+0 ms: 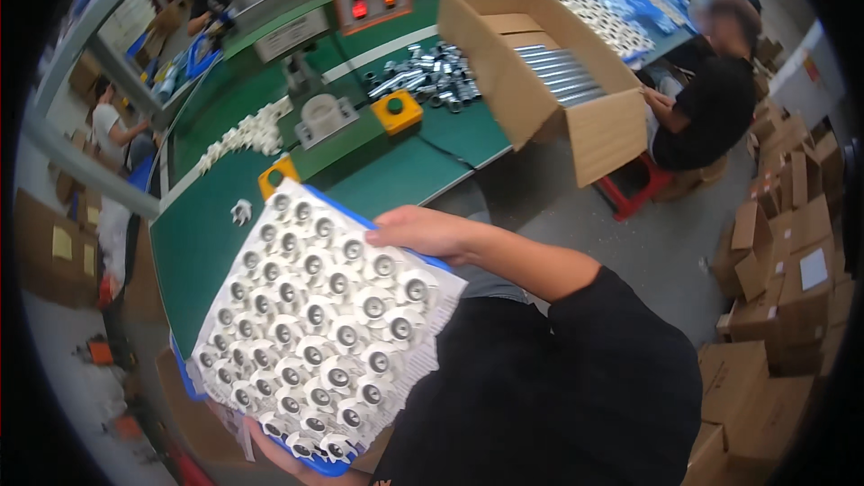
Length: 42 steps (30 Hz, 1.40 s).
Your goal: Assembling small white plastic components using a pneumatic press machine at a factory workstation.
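Between my two hands is a blue tray (327, 465), tilted. A paper sheet (447, 292) lines it, and on that sit rows of white plastic parts (315, 315) with round metal centres. My right hand (418, 232) grips the far right edge, its thumb over the rim. At the near left edge my left hand (279, 454) is closed round the tray's lower side, its fingers mostly hidden underneath. One loose white part (241, 211) lies on the green table, beyond the tray's far left corner.
A press machine (315, 108) with a yellow button box (396, 112) stands on the green table (193, 252). Near it lie heaped white parts (247, 135) and metal tubes (432, 76). An open carton (540, 81) holds tubes. A person (711, 90) sits right; stacked cartons (783, 261) line the side.
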Tool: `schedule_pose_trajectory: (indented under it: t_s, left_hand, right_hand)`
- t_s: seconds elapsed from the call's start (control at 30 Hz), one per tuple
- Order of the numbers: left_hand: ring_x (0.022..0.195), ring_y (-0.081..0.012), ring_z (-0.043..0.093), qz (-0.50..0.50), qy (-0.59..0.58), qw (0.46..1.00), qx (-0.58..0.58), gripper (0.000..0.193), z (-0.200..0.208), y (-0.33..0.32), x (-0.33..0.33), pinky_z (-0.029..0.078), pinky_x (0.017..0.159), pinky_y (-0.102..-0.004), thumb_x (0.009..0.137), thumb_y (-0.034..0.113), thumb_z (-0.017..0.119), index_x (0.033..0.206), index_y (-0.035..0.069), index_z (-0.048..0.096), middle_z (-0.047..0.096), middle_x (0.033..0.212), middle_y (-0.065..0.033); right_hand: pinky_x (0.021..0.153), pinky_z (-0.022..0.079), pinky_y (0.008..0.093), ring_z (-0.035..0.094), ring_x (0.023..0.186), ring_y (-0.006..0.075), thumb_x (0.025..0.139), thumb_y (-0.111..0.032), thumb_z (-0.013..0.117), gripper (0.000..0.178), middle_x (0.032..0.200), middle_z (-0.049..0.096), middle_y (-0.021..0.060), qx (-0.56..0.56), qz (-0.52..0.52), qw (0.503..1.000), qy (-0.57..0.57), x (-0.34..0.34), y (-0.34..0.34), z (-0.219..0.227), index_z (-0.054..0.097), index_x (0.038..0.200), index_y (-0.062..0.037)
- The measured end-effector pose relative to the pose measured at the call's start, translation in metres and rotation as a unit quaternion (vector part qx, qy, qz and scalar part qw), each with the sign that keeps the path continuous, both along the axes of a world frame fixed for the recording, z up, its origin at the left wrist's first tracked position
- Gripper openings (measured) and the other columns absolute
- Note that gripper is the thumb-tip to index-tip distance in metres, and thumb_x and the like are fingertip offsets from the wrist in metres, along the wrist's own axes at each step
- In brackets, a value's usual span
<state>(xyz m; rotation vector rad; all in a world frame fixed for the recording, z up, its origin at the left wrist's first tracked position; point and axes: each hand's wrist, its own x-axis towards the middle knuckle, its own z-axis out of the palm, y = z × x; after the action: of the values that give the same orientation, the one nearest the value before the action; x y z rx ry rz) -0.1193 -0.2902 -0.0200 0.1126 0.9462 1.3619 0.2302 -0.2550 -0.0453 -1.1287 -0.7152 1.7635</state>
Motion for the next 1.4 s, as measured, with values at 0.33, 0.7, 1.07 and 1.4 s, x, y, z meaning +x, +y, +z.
schedule_pose_trajectory:
  t_s: [0.33,0.7,1.07,1.4]
  left_hand:
    - [0.134,-0.0379,0.056,-0.335,0.048,0.936,0.102,0.067,0.103,-0.033,0.04,0.043,0.114,-0.0526,0.105,0.045,0.038,0.156,0.002,0.04,0.05,0.153,-0.0202]
    - [0.134,-0.0331,0.056,-0.536,-0.189,0.802,0.185,0.057,0.06,-0.002,0.226,0.042,0.117,-0.0479,0.11,0.041,0.037,0.151,0.001,0.047,0.054,0.151,-0.0193]
    - [0.075,-0.0131,0.066,-0.719,0.152,0.675,0.056,0.032,-0.045,0.003,0.281,0.053,0.067,-0.0266,0.109,0.026,0.05,0.126,0.002,0.062,0.068,0.085,-0.0052]
    - [0.063,-0.0168,0.059,-0.54,0.034,0.776,-0.325,0.026,-0.194,0.057,0.28,0.05,0.058,-0.0277,0.101,0.031,0.056,0.098,0.007,0.064,0.069,0.08,-0.0046]
  right_hand:
    - [0.085,0.06,0.0315,0.074,0.094,0.0166,0.103,-0.014,0.06,0.029,0.112,0.074,0.0142,0.073,-0.281,0.953,0.082,0.066,-0.24,0.123,0.065,0.121,0.007]
    - [0.082,0.061,0.0313,0.075,0.09,0.0191,0.104,-0.015,0.055,0.028,0.108,0.074,0.018,0.174,-0.596,0.783,-0.036,0.12,-0.367,0.139,0.063,0.12,0.0079]
    - [0.112,0.048,0.0443,0.063,0.127,0.0302,0.106,-0.026,0.051,0.051,0.144,0.061,0.0193,0.225,-0.69,0.686,-0.045,0.278,-0.394,0.14,0.05,0.146,0.0058]
    - [0.109,0.051,0.0432,0.065,0.125,0.0304,0.105,-0.014,0.046,0.042,0.139,0.063,0.0209,0.264,-0.716,0.642,-0.074,0.486,-0.251,0.136,0.051,0.14,0.0092]
